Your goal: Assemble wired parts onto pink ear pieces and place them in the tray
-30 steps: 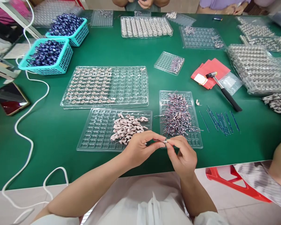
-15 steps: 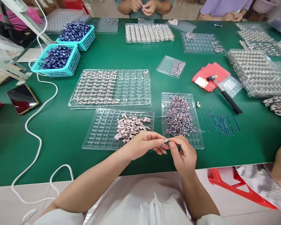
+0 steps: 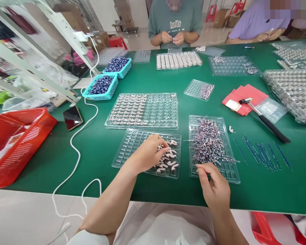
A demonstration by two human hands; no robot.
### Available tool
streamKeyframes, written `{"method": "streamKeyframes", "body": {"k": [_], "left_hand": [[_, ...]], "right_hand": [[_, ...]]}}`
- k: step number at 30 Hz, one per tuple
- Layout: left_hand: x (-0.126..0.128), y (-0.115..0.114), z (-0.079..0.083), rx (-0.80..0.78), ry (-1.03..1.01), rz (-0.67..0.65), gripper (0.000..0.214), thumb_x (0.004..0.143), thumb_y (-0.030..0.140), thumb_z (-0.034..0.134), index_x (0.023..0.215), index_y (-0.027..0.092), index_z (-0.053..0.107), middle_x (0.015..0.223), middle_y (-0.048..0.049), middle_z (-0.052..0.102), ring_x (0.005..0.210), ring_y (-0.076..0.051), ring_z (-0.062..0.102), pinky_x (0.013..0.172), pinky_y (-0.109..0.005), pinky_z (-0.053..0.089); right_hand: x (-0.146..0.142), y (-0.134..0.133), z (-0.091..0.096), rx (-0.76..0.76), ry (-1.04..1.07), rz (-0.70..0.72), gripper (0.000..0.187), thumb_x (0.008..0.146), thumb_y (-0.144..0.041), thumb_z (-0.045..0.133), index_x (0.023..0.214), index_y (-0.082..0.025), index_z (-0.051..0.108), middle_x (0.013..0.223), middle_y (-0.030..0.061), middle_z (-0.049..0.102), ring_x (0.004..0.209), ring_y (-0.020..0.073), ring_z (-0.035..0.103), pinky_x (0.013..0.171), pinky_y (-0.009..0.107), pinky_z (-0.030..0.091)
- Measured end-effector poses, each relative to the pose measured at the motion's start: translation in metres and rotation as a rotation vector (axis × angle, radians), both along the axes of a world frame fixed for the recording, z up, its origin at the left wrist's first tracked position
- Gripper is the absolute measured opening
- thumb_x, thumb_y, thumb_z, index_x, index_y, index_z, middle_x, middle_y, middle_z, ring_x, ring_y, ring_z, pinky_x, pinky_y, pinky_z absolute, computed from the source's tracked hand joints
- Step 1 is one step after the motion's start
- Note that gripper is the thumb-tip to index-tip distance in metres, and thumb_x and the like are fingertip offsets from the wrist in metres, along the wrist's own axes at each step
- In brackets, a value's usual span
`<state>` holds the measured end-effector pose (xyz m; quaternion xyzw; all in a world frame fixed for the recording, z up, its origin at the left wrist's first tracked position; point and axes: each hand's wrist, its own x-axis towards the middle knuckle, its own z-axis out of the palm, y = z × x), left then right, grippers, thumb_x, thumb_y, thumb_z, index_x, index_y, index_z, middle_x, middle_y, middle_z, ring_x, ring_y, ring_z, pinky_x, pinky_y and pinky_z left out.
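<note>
Bench (image 3: pixel 155 190) is green, and near its front edge we see two hands, well apart from each other. The right hand (image 3: pixel 215 187) has its tips at the front left corner of the first clear tray (image 3: pixel 231 175); thumb and forefinger meet there, but we cannot tell if a small part is between them. The left hand (image 3: pixel 146 154) is reached over the second clear tray (image 3: pixel 124 149), with its fingers at the heap of pale curved pieces (image 3: pixel 170 155), which lies toward the right edge of this tray. These fingertips are partly hidden, so we cannot tell whether they are closed on a piece. At the left end of the bench we find a red basket (image 3: pixel 28 156). In the first clear tray lies a dense heap of wired parts (image 3: pixel 209 139). Past its right edge there are blue strips (image 3: pixel 266 156) and one loose pale piece (image 3: pixel 231 129). Farther in, toward the right edge of the bench, lies a hammer (image 3: pixel 274 128), its head upon red packets (image 3: pixel 252 92). Behind the pale heap is a larger tray (image 3: pixel 160 110). Toward the far left corner stand two turquoise baskets (image 3: pixel 112 87) with dark blue parts (image 3: pixel 101 84). Beyond the far edge we see another person (image 3: pixel 174 29), hands close together.
</note>
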<state>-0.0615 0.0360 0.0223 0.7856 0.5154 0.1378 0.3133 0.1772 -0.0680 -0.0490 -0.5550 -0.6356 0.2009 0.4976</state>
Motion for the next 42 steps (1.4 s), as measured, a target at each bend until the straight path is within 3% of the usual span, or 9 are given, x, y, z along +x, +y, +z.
{"method": "streamKeyframes", "body": {"k": [3, 6, 10, 12, 14, 18, 23, 33, 42], "left_hand": [[0.004, 0.002, 0.002, 0.05, 0.072, -0.013, 0.023, 0.097, 0.031, 0.054, 0.102, 0.019, 0.074, 0.102, -0.0115, 0.067, 0.104, -0.03, 0.062, 0.084, -0.042, 0.055], [0.002, 0.021, 0.003, 0.131, 0.118, 0.031, 0.028, 0.096, 0.025, 0.054, 0.117, 0.018, 0.07, 0.114, -0.0133, 0.067, 0.112, -0.031, 0.061, 0.093, -0.044, 0.054], [-0.01, 0.082, 0.0, 0.193, 0.213, 0.22, 0.03, 0.096, 0.02, 0.054, 0.121, 0.013, 0.068, 0.128, -0.0166, 0.064, 0.12, -0.032, 0.06, 0.102, -0.045, 0.049], [-0.014, 0.12, -0.003, 0.212, 0.243, 0.326, 0.031, 0.096, 0.018, 0.052, 0.121, 0.009, 0.067, 0.13, -0.0212, 0.062, 0.113, -0.034, 0.063, 0.099, -0.047, 0.051], [-0.011, 0.156, -0.007, 0.233, 0.249, 0.379, 0.028, 0.098, 0.02, 0.054, 0.121, 0.011, 0.067, 0.126, -0.0185, 0.066, 0.11, -0.032, 0.066, 0.099, -0.046, 0.052], [0.02, 0.211, -0.015, 0.291, 0.223, 0.307, 0.03, 0.1, 0.033, 0.06, 0.125, 0.017, 0.063, 0.129, -0.0115, 0.063, 0.11, -0.024, 0.065, 0.095, -0.046, 0.056], [0.059, 0.252, -0.029, 0.274, 0.265, 0.242, 0.032, 0.099, 0.033, 0.061, 0.127, 0.017, 0.061, 0.129, -0.0116, 0.062, 0.109, -0.024, 0.065, 0.092, -0.045, 0.057], [0.067, 0.297, -0.056, 0.094, 0.365, 0.186, 0.033, 0.098, 0.033, 0.062, 0.127, 0.017, 0.061, 0.128, -0.0113, 0.063, 0.109, -0.025, 0.065, 0.091, -0.045, 0.058], [0.072, 0.284, -0.049, 0.188, 0.278, 0.238, 0.029, 0.098, 0.033, 0.061, 0.121, 0.015, 0.064, 0.123, -0.0109, 0.066, 0.107, -0.024, 0.066, 0.092, -0.045, 0.056]], "right_hand": [[0.001, -0.001, -0.002, -0.005, -0.026, -0.002, 0.013, 0.095, -0.019, 0.057, 0.097, -0.024, 0.069, 0.086, 0.0028, 0.071, 0.076, 0.0175, 0.067, 0.07, 0.03, 0.054], [0.001, -0.001, -0.001, 0.014, -0.027, 0.003, 0.013, 0.095, -0.021, 0.057, 0.097, -0.024, 0.069, 0.086, 0.0039, 0.072, 0.075, 0.0184, 0.068, 0.068, 0.03, 0.055], [0.001, 0.0, 0.001, 0.057, -0.03, 0.019, 0.012, 0.096, -0.022, 0.056, 0.095, -0.023, 0.068, 0.084, 0.0042, 0.072, 0.072, 0.0182, 0.069, 0.066, 0.028, 0.056], [0.001, 0.001, 0.0, 0.061, -0.042, 0.021, 0.012, 0.096, -0.022, 0.056, 0.095, -0.023, 0.068, 0.084, 0.0042, 0.072, 0.072, 0.0178, 0.069, 0.065, 0.027, 0.057], [0.0, 0.002, -0.002, 0.072, -0.053, 0.032, 0.012, 0.096, -0.021, 0.056, 0.097, -0.024, 0.068, 0.084, 0.0041, 0.072, 0.072, 0.0175, 0.069, 0.065, 0.027, 0.057], [-0.003, 0.002, -0.006, 0.101, -0.043, 0.051, 0.012, 0.096, -0.021, 0.056, 0.097, -0.024, 0.067, 0.084, 0.0042, 0.072, 0.073, 0.0178, 0.069, 0.065, 0.027, 0.057], [-0.008, 0.003, -0.008, 0.073, -0.011, -0.008, 0.012, 0.096, -0.02, 0.056, 0.095, -0.023, 0.067, 0.081, 0.0041, 0.07, 0.071, 0.0174, 0.067, 0.065, 0.028, 0.056], [-0.011, 0.004, -0.001, 0.105, -0.039, 0.069, 0.015, 0.094, -0.011, 0.052, 0.099, -0.021, 0.061, 0.078, 0.0017, 0.067, 0.071, 0.0152, 0.061, 0.068, 0.029, 0.052], [-0.012, 0.0, -0.005, 0.075, -0.002, 0.091, 0.016, 0.094, -0.01, 0.053, 0.103, -0.021, 0.061, 0.083, 0.0026, 0.067, 0.076, 0.0157, 0.059, 0.072, 0.032, 0.049]]}}
